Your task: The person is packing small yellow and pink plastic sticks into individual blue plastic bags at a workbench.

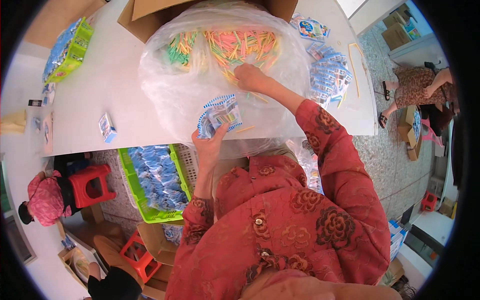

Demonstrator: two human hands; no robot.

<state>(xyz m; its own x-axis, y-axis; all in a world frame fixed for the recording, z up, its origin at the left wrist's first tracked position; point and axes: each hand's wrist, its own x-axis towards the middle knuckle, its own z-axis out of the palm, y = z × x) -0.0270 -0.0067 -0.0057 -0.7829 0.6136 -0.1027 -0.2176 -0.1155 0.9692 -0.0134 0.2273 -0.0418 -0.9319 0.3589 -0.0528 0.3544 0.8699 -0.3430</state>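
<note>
My left hand (208, 146) grips a small plastic packet (220, 114) with blue-and-white edges at the table's near side. The packet looks opened out, but its inside is hard to see. Over the big clear plastic bag (162, 102), my right hand (251, 78) has its fingers curled together; whatever they hold is hidden. Just beyond it, the bag holds a heap of thin sticks (244, 44) in pink, yellow and green. A second heap of green and orange sticks (181, 48) lies to the left. A few loose sticks (245, 129) rest near the packet.
Several flat packets (328, 77) are stacked at the table's right. A small box (107, 127) stands on the left. Below the edge sits a green crate (148, 216) of filled packets; another green crate (75, 47) is far left. A cardboard box (150, 20) stands behind the bag. Other people are nearby.
</note>
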